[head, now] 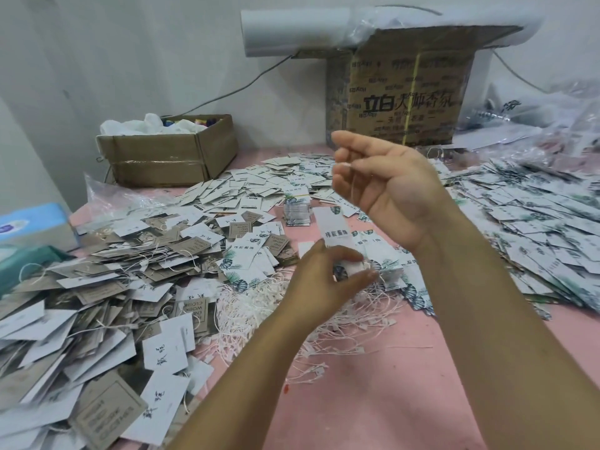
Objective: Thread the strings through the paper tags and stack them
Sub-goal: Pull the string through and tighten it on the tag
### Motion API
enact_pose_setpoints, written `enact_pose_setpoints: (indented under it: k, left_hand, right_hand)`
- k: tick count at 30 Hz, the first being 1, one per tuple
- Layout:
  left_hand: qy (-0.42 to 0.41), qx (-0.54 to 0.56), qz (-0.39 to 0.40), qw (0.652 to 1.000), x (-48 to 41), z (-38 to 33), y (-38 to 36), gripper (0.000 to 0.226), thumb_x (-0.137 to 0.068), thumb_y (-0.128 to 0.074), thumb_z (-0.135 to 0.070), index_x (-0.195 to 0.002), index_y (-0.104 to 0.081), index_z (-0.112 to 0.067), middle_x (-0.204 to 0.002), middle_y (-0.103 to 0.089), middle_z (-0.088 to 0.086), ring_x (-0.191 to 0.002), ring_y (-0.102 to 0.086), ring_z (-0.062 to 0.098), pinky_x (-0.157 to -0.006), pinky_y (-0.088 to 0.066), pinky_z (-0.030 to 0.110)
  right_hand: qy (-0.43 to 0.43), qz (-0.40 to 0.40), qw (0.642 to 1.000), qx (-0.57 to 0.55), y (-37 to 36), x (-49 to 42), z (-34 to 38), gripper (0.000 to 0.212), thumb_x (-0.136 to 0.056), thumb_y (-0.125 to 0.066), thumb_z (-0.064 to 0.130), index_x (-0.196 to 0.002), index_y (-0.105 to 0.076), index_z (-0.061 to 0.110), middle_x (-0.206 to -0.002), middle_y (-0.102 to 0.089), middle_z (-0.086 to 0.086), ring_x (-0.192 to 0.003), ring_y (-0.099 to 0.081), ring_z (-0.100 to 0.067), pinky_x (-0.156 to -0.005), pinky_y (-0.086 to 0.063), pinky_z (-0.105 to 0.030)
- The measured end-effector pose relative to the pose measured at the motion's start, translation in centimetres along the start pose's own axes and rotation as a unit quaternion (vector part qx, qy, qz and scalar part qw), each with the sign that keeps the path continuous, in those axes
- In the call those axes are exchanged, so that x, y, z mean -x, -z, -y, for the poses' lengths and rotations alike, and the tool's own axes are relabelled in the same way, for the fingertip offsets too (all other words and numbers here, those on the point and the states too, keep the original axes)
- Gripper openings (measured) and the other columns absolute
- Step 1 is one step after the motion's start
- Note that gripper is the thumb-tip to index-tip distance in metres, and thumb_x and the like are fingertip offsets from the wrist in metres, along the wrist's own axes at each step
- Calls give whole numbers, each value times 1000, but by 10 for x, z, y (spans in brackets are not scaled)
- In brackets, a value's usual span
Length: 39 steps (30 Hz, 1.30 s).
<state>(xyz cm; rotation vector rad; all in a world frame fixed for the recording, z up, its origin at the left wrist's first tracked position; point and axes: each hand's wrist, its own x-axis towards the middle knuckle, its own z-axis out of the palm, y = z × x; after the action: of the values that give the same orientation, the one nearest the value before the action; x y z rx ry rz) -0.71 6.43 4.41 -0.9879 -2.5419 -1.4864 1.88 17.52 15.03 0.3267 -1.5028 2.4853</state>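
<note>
Pinching the string (352,190) high, the right hand (383,186) should pull straight, steadily — the left hand (324,280) keeps the tag (333,228) pinched.

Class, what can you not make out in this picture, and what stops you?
All in the head view.
1. Hole in the tag: the left hand covers its lower end.
2. The string below the right hand: too thin and blurred to follow.
3. What the small box holds: mostly under white plastic.
4. The blue pack: cut off by the left edge.
</note>
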Motion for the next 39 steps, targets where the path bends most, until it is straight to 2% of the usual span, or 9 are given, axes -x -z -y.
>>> enact_pose_setpoints:
  k: [5, 10, 14, 19, 21, 23, 27, 32, 39]
  left_hand:
    - [-36, 8, 28, 999, -1, -1, 4, 14, -85, -68, -25, -81, -72, -13, -75, -54, -12, -68, -52, -10, -68, -46, 17]
    - [2, 9, 51, 999, -3, 2, 7, 11, -81, -72, -27, -73, -65, -24, -78, -58, -5, -78, -61, 19, -76, -52, 35]
    - [22, -42, 82, 996, -4, 6, 10, 9, -78, -75, -26, -71, -69, -28, -73, -59, -17, -72, -59, 8, -71, -50, 31]
    - [53, -40, 103, 992, -4, 11, 16, 18, -73, -78, -36, -62, -66, -29, -61, -63, -9, -51, -56, 2, -52, -44, 20]
    - [51, -33, 92, 994, -3, 10, 19, 23, -71, -76, -48, -65, -68, -27, -62, -63, -9, -49, -52, -2, -48, -39, 17]
    - [41, -29, 72, 996, -2, 10, 22, 29, -75, -69, -55, -69, -70, -27, -64, -61, -13, -53, -50, -2, -53, -39, 21]
    - [41, -23, 12, 999, -6, 11, 25, 21, -88, -63, -35, -71, -65, -23, -60, -54, -18, -55, -49, -7, -56, -35, 22]
    - [61, 27, 10, 998, -8, 16, 26, 21, -88, -64, -11, -76, -62, -29, -80, -58, -14, -58, -53, -7, -53, -39, 11]
    - [81, 109, -23, 991, -5, 13, 29, 45, -81, -71, -8, -98, -42, -38, -96, -60, -1, -70, -60, 20, -57, -52, 30]
  right_hand:
    - [-15, -13, 1000, -15, -5, 0, -3, 32, -92, -31, -11, -97, -61, -1, -69, -56, -5, -51, -53, -9, -47, -45, -17]
    - [27, -78, 996, -40, 8, -3, 8, 31, -94, -28, -9, -94, -59, -1, -68, -48, -5, -37, -34, -2, -36, -27, -12]
    - [56, -168, 982, -64, 23, -7, 7, 31, -94, -29, -11, -94, -58, 1, -68, -46, -3, -35, -31, -1, -35, -25, -12]
    - [22, -233, 964, 128, 45, -11, -1, 32, -90, -33, -9, -91, -62, 4, -70, -47, -3, -35, -31, -5, -35, -20, -16]
    - [-42, -232, 907, 349, 55, -11, -6, 26, -91, -40, -1, -90, -66, 4, -71, -49, -5, -40, -34, -11, -37, -23, -18]
    - [-127, -184, 788, 573, 65, -12, -13, 20, -90, -53, 15, -88, -63, -2, -69, -49, -8, -51, -40, -17, -47, -29, -24]
    - [-278, -86, 619, 730, 74, -8, -28, 48, -78, -68, 48, -76, -44, 7, -74, -50, -4, -71, -51, -21, -52, -35, -25]
    - [-284, -74, 617, 730, 84, -10, -31, 51, -76, -70, 49, -66, -37, 11, -66, -43, -3, -55, -40, -15, -46, -29, -25]
    - [-259, -100, 607, 745, 87, -14, -33, 46, -80, -69, 43, -65, -43, 9, -65, -46, -6, -65, -47, -22, -50, -31, -26]
